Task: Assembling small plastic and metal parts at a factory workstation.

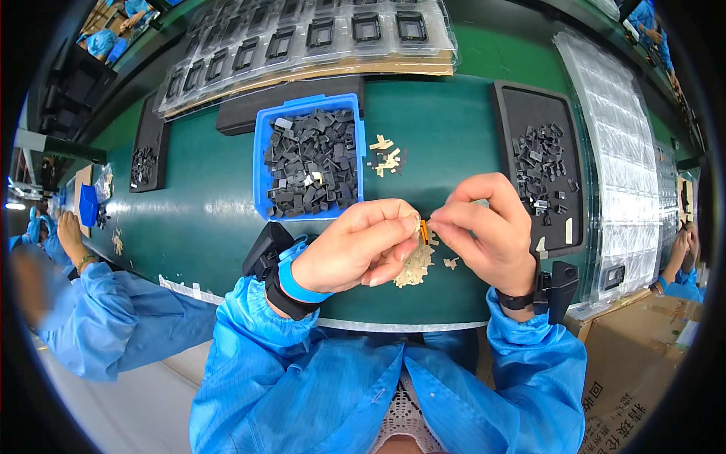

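Note:
My left hand [359,246] is closed in a pinch on a small orange-and-black part [424,231], held over the near side of the table. Right beside it, my right hand [488,227] has its thumb and forefinger pressed together; whatever they hold is too small to make out. Under both hands lies a pile of cream-coloured paper-like scraps [414,270], partly covered by my fingers. Farther away, a blue bin [361,151] is filled with small black plastic pieces [314,159]. A few more pale scraps [389,160] are scattered by its right side.
At right, a black foam tray [522,106] carries small black parts [538,155]. Beyond it lie clear plastic blister trays [624,151]. Stacked trays with black frames [321,34] stand at the back. A cardboard box [643,356] is at lower right. A co-worker's sleeve [113,318] reaches in from the left.

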Motion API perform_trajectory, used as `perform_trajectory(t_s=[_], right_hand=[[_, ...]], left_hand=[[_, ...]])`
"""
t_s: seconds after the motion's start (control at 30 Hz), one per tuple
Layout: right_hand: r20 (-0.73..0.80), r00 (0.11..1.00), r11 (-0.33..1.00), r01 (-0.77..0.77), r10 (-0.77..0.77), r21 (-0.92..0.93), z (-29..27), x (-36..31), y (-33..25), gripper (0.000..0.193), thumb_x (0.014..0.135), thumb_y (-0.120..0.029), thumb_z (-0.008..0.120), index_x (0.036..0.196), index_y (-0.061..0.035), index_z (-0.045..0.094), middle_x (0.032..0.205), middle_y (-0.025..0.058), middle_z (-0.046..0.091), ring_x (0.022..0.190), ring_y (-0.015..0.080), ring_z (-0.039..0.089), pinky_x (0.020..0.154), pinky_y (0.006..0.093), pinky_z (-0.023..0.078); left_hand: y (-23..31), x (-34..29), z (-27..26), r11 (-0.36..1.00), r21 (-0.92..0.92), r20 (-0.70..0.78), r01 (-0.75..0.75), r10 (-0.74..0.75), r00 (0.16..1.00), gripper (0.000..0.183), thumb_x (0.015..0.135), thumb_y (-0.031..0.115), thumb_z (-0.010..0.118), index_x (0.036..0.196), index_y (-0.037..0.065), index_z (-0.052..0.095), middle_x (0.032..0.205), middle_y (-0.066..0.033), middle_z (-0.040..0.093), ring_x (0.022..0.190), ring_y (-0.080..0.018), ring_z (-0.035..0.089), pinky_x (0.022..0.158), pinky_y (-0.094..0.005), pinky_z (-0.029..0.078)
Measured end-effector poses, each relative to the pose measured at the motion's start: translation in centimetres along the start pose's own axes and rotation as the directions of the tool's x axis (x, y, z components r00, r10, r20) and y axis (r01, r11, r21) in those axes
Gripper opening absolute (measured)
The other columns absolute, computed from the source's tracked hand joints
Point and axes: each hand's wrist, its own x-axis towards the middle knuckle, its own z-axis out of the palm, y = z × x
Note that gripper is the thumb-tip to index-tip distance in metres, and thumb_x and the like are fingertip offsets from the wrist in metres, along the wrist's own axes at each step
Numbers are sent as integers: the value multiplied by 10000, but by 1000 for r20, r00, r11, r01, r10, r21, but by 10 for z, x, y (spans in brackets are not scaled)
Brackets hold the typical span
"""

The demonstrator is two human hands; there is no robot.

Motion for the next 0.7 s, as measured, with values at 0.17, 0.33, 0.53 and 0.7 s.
perform_trajectory(t_s=[0.17,0.33,0.53,0.7], right_hand=[[36,994,994,107,-107,2,2,-2,5,287,612,6,745,871,-64,645,882,81,535,767,237,561,618,316,464],[68,993,995,92,-94,28,3,-2,5,296,611,3,745,874,-64,629,888,79,522,806,246,555,671,330,460],[24,993,990,109,-111,91,6,-1,6,214,677,12,703,842,-53,583,927,101,467,883,282,523,761,373,449],[17,999,979,36,-40,200,6,-4,3,132,749,-72,678,800,-55,558,1006,129,430,980,316,473,877,426,427]], left_hand=[[5,0,0,994,-59,66,94,-90,994,167,952,167,439,855,45,500,692,2,487,420,-51,395,366,-200,269],[3,1,-2,988,-106,109,117,-105,988,191,958,183,439,873,27,509,689,-12,494,398,-55,389,348,-199,256],[3,-2,2,985,170,17,-38,35,999,209,951,190,485,885,4,555,711,-24,503,441,-64,437,392,-191,306],[-17,5,1,688,480,-34,-544,634,772,120,769,43,725,873,38,665,836,-6,533,628,-51,497,535,-193,392]])
